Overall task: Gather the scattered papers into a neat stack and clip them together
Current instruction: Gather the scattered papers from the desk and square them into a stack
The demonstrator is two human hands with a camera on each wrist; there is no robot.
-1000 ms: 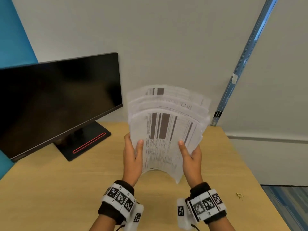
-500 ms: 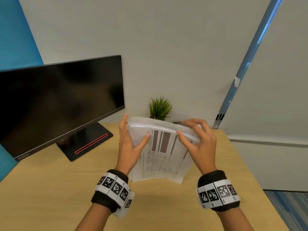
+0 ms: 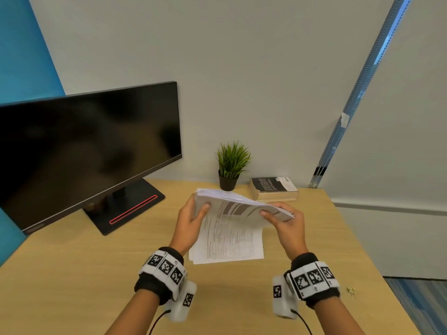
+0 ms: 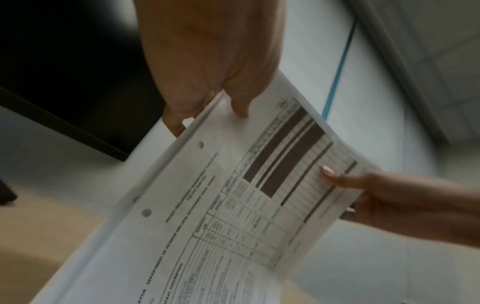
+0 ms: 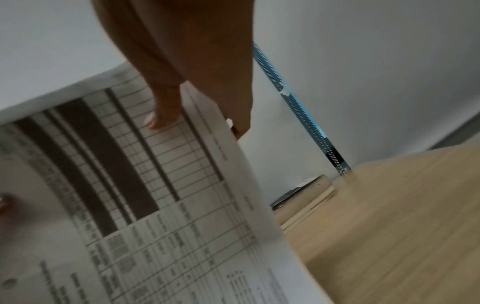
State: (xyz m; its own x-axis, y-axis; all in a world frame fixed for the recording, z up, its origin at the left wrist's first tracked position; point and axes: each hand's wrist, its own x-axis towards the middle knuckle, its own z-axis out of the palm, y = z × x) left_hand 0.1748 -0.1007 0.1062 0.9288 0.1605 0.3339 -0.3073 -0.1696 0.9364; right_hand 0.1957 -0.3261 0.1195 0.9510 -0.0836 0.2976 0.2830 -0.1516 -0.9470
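Note:
A stack of printed papers [image 3: 229, 228] with dark header bars stands on its lower edge on the wooden desk [image 3: 72, 274], its top bent toward me. My left hand [image 3: 191, 221] grips the stack's left edge, thumb on the front sheet. My right hand [image 3: 285, 221] grips the right edge the same way. In the left wrist view the papers [image 4: 233, 205] show punch holes along the side, and the left hand [image 4: 207, 98] pinches the edge. The right wrist view shows the right hand [image 5: 197, 107] with its thumb on the front of the papers [image 5: 130, 185]. Small metal clips [image 3: 352, 291] lie near the desk's right edge.
A black monitor [image 3: 84, 153] on its stand fills the left back of the desk. A small potted plant [image 3: 231, 168] and a thick book [image 3: 273, 188] sit against the wall behind the papers. The desk's right edge drops to carpet [image 3: 423, 303].
The fanned sheets held up in the air have come down onto the desk and closed into a tighter stack. Both hands slid up to the top corners, then settled on the side edges.

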